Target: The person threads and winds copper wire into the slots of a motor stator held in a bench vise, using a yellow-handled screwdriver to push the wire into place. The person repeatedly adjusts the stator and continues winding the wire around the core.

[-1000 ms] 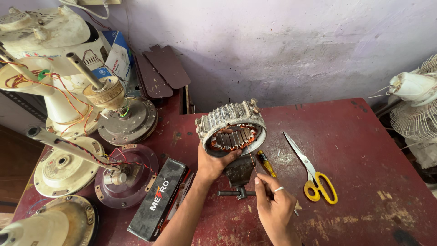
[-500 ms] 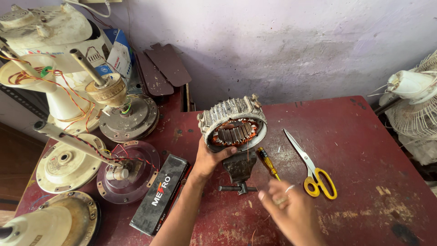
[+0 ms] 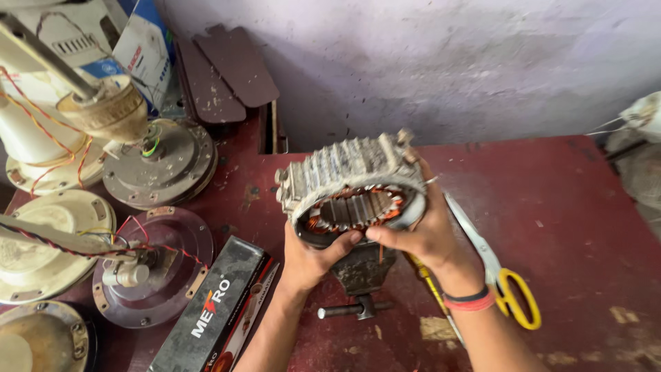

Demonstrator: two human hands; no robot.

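A grey motor stator (image 3: 348, 172) with copper windings inside is held up over a small bench vise (image 3: 359, 274) on the red table (image 3: 578, 207). My left hand (image 3: 310, 258) grips its lower left rim from below. My right hand (image 3: 423, 231) holds its lower right rim, thumb near the windings. A ring shows on a right finger, and bands circle the right wrist.
Yellow-handled scissors (image 3: 499, 272) and a yellow screwdriver (image 3: 430, 289) lie right of the vise. A long black box (image 3: 213, 310) lies to the left. Fan motor housings and covers (image 3: 155, 162) with loose wires crowd the left side. The wall stands behind.
My right hand rose from the table and took hold of the stator's right rim. The view has come closer to the stator.
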